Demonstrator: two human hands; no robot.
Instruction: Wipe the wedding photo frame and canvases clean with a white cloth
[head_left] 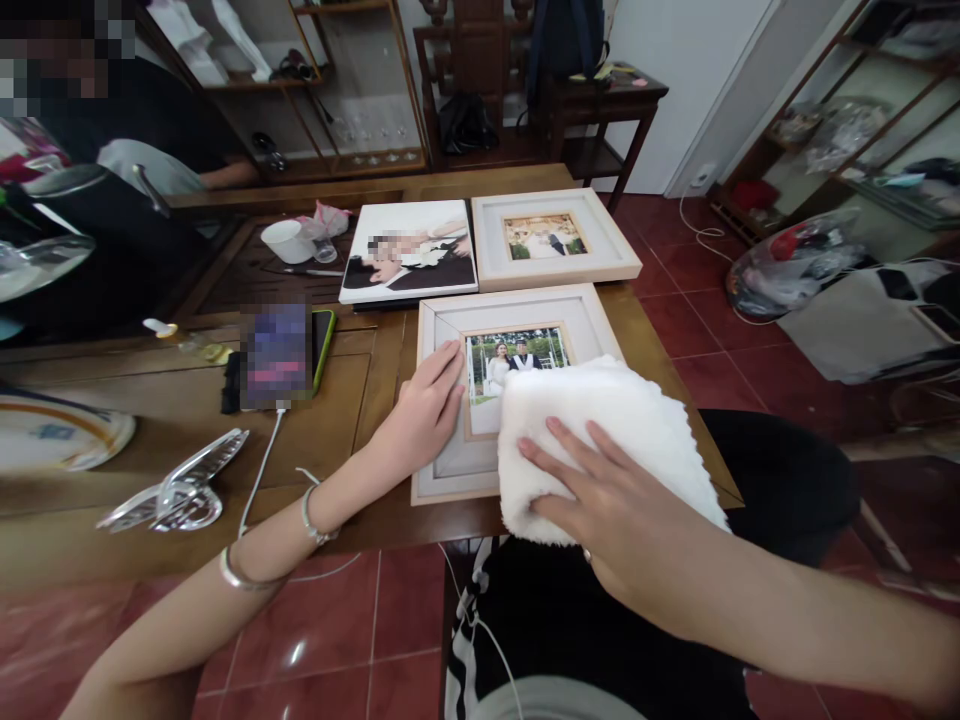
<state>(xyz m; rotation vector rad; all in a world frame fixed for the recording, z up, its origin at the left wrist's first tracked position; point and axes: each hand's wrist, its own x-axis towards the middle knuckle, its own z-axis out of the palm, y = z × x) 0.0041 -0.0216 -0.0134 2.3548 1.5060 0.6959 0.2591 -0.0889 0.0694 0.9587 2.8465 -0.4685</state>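
A light wooden picture frame (445, 465) with a wide pale mat and a photo (482, 390) of two people lies face up at the table's edge. My left hand (431, 405) rests on the left side of the frame, its fingers stretched out flat. On the lower right part sits a fluffy white cloth (630, 410), which hides that corner and part of the photo. My right hand (592, 490) presses on this cloth with spread fingers, the thumb tucked into a fold of it.
Behind lie a second wooden frame (611, 240) and a photo panel (412, 285). On the left are a phone (322, 350) with a white cable (262, 470), a shiny silver object (187, 495), a white cup (287, 241) and a plate (97, 440). A person (172, 110) sits across the table.
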